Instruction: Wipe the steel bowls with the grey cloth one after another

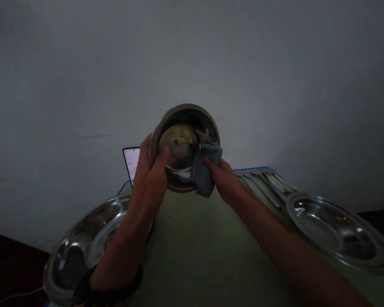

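A round metal bowl [179, 136] is held up above the table, tilted so that its shiny inside faces me. My left hand [153, 166] grips its left side, with the thumb over the rim. On the lower right, my right hand [224, 177] pinches a grey-blue cloth [208, 168] that lies over the bowl's rim and partly inside it. The right thumb rests on top of the cloth; the other right fingers are hidden behind.
A large metal basin [80, 243] stands on the green table [192, 256] at left, partly behind my left forearm. At right are another metal basin [336, 230] and several long utensils [269, 187]. A lit phone [132, 162] leans near the wall [192, 51].
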The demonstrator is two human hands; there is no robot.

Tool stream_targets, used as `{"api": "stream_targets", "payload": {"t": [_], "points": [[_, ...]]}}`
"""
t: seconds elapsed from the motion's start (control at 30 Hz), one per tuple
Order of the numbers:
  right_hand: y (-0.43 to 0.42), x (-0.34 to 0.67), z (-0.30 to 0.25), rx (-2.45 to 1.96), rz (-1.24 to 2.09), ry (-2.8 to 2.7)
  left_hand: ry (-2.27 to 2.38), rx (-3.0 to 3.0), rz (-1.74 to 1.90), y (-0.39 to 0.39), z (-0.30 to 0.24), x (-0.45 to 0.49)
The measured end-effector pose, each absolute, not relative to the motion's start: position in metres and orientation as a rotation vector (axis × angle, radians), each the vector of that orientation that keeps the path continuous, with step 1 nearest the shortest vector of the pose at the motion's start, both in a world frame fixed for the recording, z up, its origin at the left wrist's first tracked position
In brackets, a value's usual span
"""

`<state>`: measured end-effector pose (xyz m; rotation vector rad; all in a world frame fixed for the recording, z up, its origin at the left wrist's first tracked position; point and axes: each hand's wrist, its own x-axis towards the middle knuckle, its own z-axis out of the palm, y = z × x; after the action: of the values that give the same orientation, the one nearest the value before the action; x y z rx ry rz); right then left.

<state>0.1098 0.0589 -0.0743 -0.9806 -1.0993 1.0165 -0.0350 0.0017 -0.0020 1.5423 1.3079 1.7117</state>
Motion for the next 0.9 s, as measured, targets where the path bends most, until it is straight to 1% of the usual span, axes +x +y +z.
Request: {"api": "stream_targets", "payload": {"t": [0.1, 0.23, 0.33, 0.4, 0.5, 0.7, 0.8, 0.9], "points": [[0.066, 0.130, -0.069, -1.087, 0.790, -1.289, 1.273, 1.577, 1.427, 0.003, 0.003, -0.048], [0.064, 0.154, -0.051, -1.149, 0.369, -1.689, 1.397, 1.757, 1.119, 0.002, 0.003, -0.064], [0.053, 0.158, -0.037, -1.166, 0.058, -1.818, 1.388, 1.922, 0.842, -0.001, 0.000, -0.065], [0.045, 0.156, -0.030, -1.138, -0.093, -1.866, 1.336, 1.980, 0.743, -0.003, -0.002, -0.061], [0.039, 0.149, -0.027, -1.085, -0.217, -1.848, 1.327, 2.047, 0.738, -0.003, -0.004, -0.056], [0.038, 0.148, -0.028, -1.025, -0.215, -1.714, 1.220, 2.094, 0.804, -0.005, -0.002, -0.060], [0.037, 0.150, -0.023, -1.088, -0.160, -1.526, 1.190, 2.068, 0.967, -0.008, -0.001, -0.060], [0.039, 0.145, -0.024, -1.095, 0.031, -1.317, 1.248, 1.931, 1.286, -0.009, -0.004, -0.051]]}}
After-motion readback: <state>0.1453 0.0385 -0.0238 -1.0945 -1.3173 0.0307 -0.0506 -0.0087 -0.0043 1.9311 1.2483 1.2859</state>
